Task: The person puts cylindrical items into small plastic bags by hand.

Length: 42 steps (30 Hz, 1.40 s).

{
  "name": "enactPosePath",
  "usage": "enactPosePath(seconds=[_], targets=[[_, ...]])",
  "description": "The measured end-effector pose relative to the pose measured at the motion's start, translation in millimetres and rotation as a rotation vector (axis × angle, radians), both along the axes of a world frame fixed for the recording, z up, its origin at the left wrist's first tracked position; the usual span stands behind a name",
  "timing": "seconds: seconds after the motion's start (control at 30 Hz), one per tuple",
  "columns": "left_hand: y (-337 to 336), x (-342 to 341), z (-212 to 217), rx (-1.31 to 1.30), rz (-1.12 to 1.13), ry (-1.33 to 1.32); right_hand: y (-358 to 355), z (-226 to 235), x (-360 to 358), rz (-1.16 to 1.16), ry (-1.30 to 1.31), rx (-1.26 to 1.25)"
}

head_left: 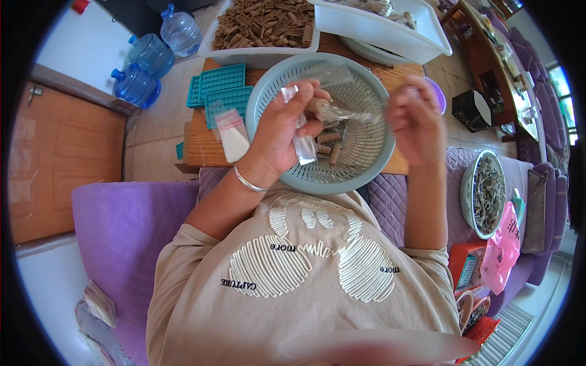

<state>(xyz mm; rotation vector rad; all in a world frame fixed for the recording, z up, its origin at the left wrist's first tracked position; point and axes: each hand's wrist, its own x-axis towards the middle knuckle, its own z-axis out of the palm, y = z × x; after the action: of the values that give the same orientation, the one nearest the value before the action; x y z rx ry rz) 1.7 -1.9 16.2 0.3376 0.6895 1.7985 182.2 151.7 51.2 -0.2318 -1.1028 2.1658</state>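
Observation:
Over a round grey-green plastic colander (pixel 265 70), my left hand (pixel 274 134) is closed on a small brown roll (pixel 317 107) in clear plastic film. The film's twisted tail (pixel 351 114) points right, and more clear film (pixel 305 149) hangs below my fingers. My right hand (pixel 418 125) is raised by the colander's right rim, apart from the roll. Motion smears its fingers; whether they hold anything does not show. Several brown rolls (pixel 333 152) lie at the colander's bottom, and a loose clear sheet (pixel 329 72) rests near its far side.
Behind the colander stand a white bin (pixel 262 60) of brown pieces and a white tub (pixel 372 27). Teal molds (pixel 229 97) and a white packet (pixel 233 143) lie left on the wooden table (pixel 204 146). At right, a bowl of dried strips (pixel 486 195) sits on a purple sofa.

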Motion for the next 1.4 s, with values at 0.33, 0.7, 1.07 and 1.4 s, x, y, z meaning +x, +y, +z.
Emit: enactPosePath(seconds=[0.33, 0.7, 1.07, 1.4], targets=[[7.7, -3.8, 13.9, 0.051, 0.175, 0.210, -28.5, 37.0, 24.6, -0.475, -0.502, 1.035], [-1.7, 0.8, 12.4, -0.020, 0.313, 0.468, -67.1, 9.2, -28.5, -0.273, -0.295, 0.448], [-4.2, 7.4, 7.2, 0.180, 0.328, 0.855, -63.3, -1.7, -37.6, -0.533, -0.403, 0.979], [0.6, 10.7, 5.1, 0.187, 0.492, 1.103, -61.5, -4.3, -33.1, -0.348, -0.333, 1.016]])
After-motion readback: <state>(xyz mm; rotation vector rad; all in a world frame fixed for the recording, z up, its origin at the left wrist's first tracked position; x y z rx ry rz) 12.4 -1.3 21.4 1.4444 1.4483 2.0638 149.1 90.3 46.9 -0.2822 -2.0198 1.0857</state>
